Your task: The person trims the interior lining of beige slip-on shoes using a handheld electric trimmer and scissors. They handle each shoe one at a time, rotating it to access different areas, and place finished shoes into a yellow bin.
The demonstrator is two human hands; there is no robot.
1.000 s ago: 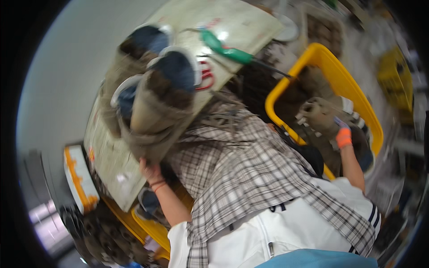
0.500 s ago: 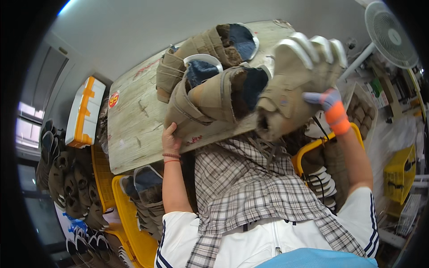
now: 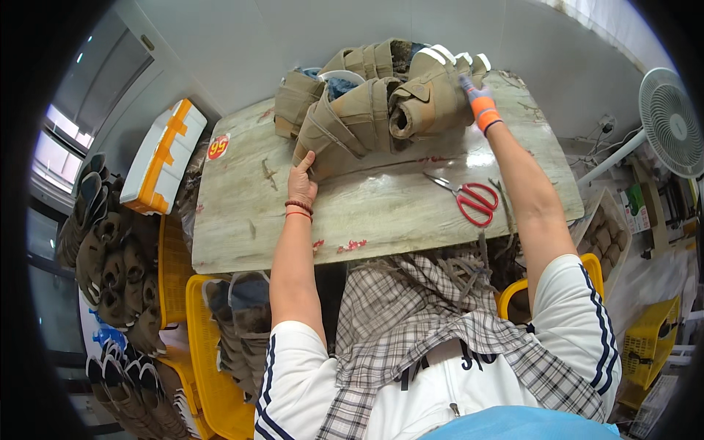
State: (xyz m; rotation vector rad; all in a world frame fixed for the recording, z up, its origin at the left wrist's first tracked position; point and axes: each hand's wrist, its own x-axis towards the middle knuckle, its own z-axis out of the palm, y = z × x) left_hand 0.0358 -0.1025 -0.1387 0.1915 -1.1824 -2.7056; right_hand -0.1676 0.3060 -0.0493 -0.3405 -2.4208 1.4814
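Tan shoe uppers with blue and brown fleecy lining lie in bundles on the table. At the near left end of the front bundle (image 3: 343,121), my bare left hand (image 3: 301,180) holds the edge, its thumb in sight and the other fingers mostly hidden. My right hand (image 3: 480,103), in a grey glove with an orange cuff, grips the right side of another bundle of uppers (image 3: 433,92) with white rims, which rests against the front one. Behind them sits a further bundle (image 3: 359,62). Red-handled scissors (image 3: 477,204) lie on the table nearer me, blades slightly apart.
The wood-patterned table (image 3: 242,227) stands against the wall. Left of it are a white box with orange tape (image 3: 163,158), heaped uppers (image 3: 117,271) and a yellow crate (image 3: 202,352) holding more. A white fan (image 3: 671,121) stands at right, above a yellow basket (image 3: 649,341).
My right hand has brought the white-rimmed bundle forward and left onto the table beside the other uppers. The scissors have come into sight. My left hand stays at the front bundle's end.
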